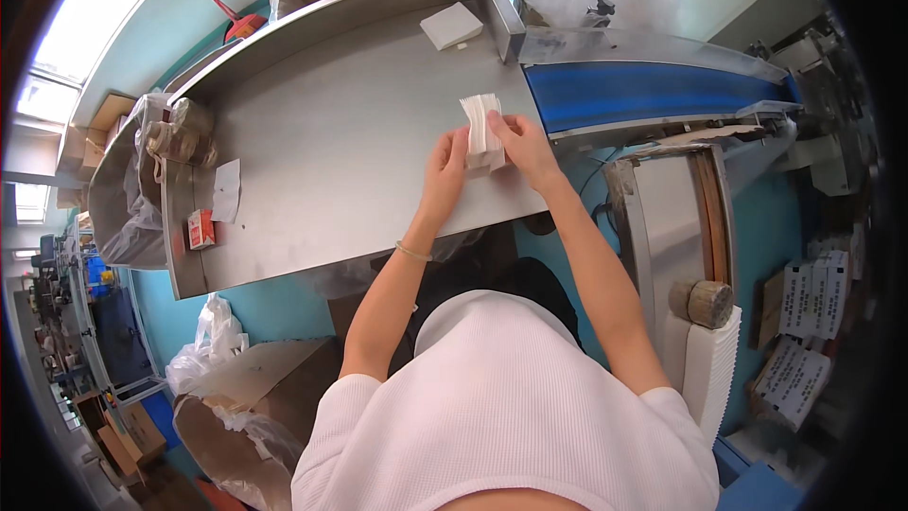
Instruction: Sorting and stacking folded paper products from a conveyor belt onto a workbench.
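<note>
Between my two hands is a small stack of white folded paper [482, 125], its layered edges fanning at the top; whether these are napkins or sleeves I cannot tell. My left hand [446, 165] grips its left side, fingers closed against it. On the right side my right hand [526, 149] pinches it, with the thumb lying across the front. The stack is held above the right part of a steel table [331, 132]. Farther back on that table lies a flat white packet or pad of paper [451, 26].
A raised steel rim edges the table's back and sides. To the right runs a blue conveyor belt [653, 95]. At the table's left end are a white sheet [226, 191], a small red-and-white box [201, 229] and a tape-like roll [189, 137]. An open carton [255, 397] stands below left.
</note>
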The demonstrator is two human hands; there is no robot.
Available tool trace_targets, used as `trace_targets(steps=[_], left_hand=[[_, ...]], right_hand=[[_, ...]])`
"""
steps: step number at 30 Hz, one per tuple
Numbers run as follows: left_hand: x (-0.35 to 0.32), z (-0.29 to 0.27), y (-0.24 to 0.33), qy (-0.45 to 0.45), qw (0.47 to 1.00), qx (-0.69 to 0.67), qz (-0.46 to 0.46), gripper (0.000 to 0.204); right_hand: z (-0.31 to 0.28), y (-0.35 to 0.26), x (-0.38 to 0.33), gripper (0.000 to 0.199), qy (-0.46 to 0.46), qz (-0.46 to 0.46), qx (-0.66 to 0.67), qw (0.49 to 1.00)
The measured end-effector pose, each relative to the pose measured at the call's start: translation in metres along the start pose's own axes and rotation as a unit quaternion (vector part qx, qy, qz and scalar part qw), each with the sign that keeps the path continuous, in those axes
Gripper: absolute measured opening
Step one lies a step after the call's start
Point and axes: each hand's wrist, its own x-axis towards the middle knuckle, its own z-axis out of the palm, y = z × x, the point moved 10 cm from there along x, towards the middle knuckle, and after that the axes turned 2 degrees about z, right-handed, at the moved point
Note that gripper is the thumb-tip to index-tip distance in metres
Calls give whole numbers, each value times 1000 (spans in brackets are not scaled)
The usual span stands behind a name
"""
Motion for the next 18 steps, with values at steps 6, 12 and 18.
trace_targets(steps=[6, 12, 18], left_hand=[[20, -13, 0, -17, 993, 93, -77, 45], [17, -7, 7, -6, 994, 76, -76, 45], [20, -9, 6, -2, 994, 74, -85, 40]], right_hand=[[9, -2, 0, 50, -66, 19, 41, 997], [5, 7, -4, 43, -82, 54, 88, 991], [2, 9, 3, 31, -85, 44, 89, 991]])
